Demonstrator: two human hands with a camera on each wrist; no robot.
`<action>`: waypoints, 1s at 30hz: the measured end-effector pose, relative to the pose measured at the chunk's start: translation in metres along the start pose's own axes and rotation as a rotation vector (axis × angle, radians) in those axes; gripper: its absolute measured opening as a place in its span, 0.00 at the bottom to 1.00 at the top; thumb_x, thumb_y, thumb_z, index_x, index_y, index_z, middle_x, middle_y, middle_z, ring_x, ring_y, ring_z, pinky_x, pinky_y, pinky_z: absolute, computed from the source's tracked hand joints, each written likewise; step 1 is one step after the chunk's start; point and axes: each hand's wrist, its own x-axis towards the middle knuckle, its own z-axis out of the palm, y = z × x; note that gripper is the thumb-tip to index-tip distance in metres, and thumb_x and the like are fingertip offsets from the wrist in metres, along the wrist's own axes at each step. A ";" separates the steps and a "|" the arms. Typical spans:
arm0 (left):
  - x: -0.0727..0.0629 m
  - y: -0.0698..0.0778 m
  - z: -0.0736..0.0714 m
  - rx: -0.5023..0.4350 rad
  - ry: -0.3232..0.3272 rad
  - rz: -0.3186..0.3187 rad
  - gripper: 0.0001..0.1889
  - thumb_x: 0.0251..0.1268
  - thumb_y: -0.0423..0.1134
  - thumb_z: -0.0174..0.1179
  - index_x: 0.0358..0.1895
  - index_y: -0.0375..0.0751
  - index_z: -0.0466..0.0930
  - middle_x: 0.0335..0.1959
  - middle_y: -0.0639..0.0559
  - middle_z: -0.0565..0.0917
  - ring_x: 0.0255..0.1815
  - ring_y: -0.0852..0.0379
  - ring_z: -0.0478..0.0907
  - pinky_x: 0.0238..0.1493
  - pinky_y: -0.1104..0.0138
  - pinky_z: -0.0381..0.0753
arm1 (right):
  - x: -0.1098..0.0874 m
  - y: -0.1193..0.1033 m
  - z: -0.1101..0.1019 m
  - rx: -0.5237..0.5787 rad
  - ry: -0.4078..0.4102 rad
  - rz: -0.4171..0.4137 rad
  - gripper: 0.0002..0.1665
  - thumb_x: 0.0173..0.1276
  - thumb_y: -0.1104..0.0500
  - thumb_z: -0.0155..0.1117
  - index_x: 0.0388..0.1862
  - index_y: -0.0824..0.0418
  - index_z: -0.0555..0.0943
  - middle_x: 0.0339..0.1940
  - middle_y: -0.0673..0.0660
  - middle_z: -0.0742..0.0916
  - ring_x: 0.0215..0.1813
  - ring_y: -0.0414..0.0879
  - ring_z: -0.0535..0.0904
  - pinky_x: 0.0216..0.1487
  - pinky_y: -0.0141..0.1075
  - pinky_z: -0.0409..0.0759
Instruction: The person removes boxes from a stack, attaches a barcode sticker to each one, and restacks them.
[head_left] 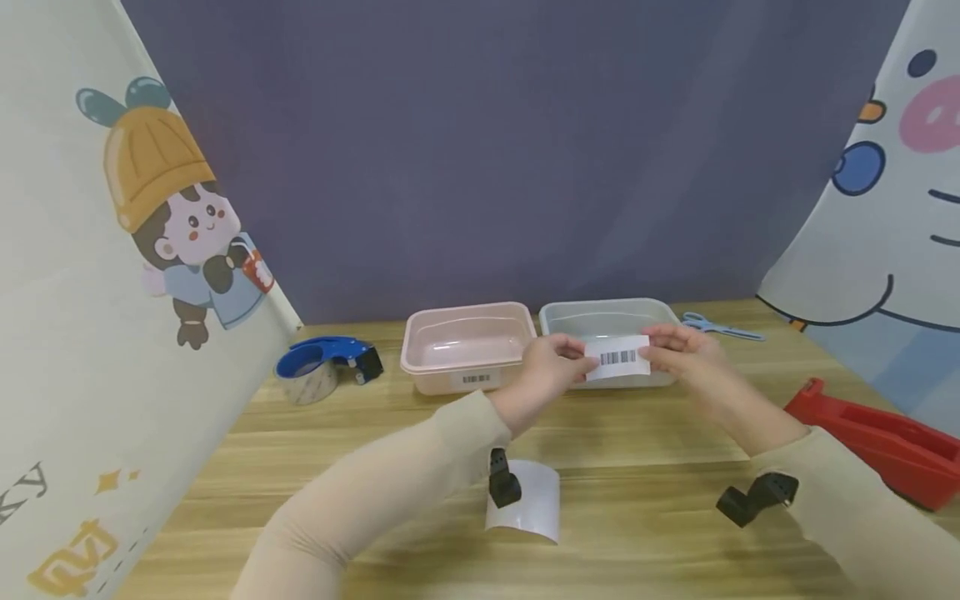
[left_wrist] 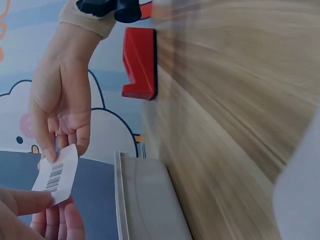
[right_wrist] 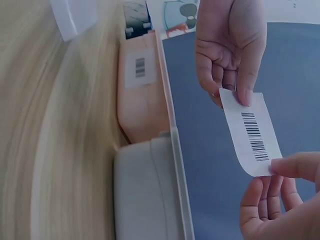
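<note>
A white barcode label (head_left: 617, 357) is stretched between both hands, in front of the upper part of the grey-white plastic bin (head_left: 607, 310). The left hand (head_left: 550, 367) pinches its left end between thumb and fingers; the right hand (head_left: 686, 354) pinches its right end. In the right wrist view the label (right_wrist: 252, 132) bends slightly near the right thumb. Beside the grey-white bin stands a pink bin (head_left: 468, 333), with a similar barcode label (right_wrist: 140, 67) on its front wall. A curled white sheet (head_left: 536, 500) lies on the table below the left forearm.
A blue tape dispenser (head_left: 330, 358) with a clear roll stands at the left. Light-blue scissors (head_left: 723, 329) lie right of the bins. A red dispenser-like tool (head_left: 877, 433) sits at the right, near the right forearm. A dark curtain (head_left: 525, 150) hangs behind the table.
</note>
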 end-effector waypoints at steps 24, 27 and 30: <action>0.027 -0.047 0.058 -0.296 0.110 -0.057 0.06 0.53 0.26 0.69 0.34 0.32 0.82 0.29 0.46 0.86 0.23 0.64 0.75 0.39 0.60 0.87 | 0.009 0.033 -0.034 -0.271 -0.008 0.288 0.17 0.69 0.57 0.62 0.51 0.67 0.76 0.29 0.37 0.84 0.34 0.33 0.81 0.44 0.28 0.81; 0.029 -0.053 0.062 -0.267 0.132 -0.072 0.05 0.52 0.26 0.69 0.32 0.31 0.82 0.28 0.46 0.87 0.21 0.64 0.74 0.39 0.58 0.87 | 0.009 0.042 -0.035 -0.263 -0.043 0.293 0.15 0.70 0.59 0.62 0.49 0.67 0.77 0.30 0.39 0.84 0.35 0.35 0.82 0.43 0.28 0.82; 0.031 -0.058 0.065 -0.253 0.157 -0.094 0.05 0.50 0.24 0.69 0.31 0.30 0.83 0.27 0.47 0.86 0.20 0.64 0.73 0.38 0.58 0.87 | 0.009 0.048 -0.036 -0.267 -0.061 0.296 0.16 0.70 0.60 0.61 0.49 0.71 0.77 0.31 0.41 0.84 0.35 0.36 0.82 0.42 0.27 0.83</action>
